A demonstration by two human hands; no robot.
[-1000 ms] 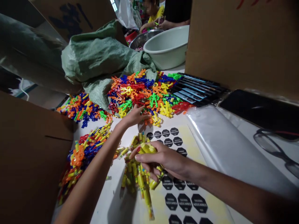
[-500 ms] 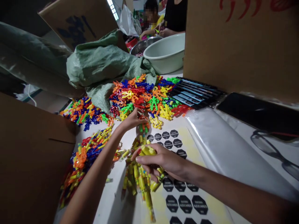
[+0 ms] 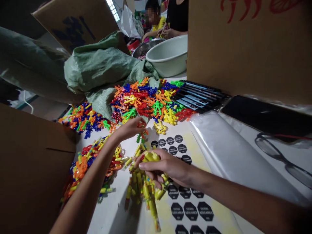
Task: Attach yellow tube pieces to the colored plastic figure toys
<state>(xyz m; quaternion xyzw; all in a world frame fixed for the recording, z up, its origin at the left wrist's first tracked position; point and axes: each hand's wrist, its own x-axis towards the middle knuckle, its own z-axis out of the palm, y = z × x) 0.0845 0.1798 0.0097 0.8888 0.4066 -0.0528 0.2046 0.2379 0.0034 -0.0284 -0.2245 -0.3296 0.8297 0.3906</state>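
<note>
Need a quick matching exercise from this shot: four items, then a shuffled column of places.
Items:
1. right hand
2. left hand
3. white basin
4. eyeglasses

Places:
A. beside the clear plastic roll
B. on the yellow plastic pieces
C. next to the steel bowl
D. at the near edge of the multicoloured plastic pile

Pairs: 1-B, 2-D, 3-C, 4-A

Reading as a small packing workshop: people are working around a shared bench (image 3: pixel 109 211) piled with plastic toy parts (image 3: pixel 143 100), sticker sheets (image 3: pixel 187 211) and a clear plastic film roll (image 3: pixel 234 156), with cardboard cartons (image 3: pixel 248 48), a green woven sack (image 3: pixel 102 68) and a plastic basin (image 3: pixel 168 55) crowding in.
</note>
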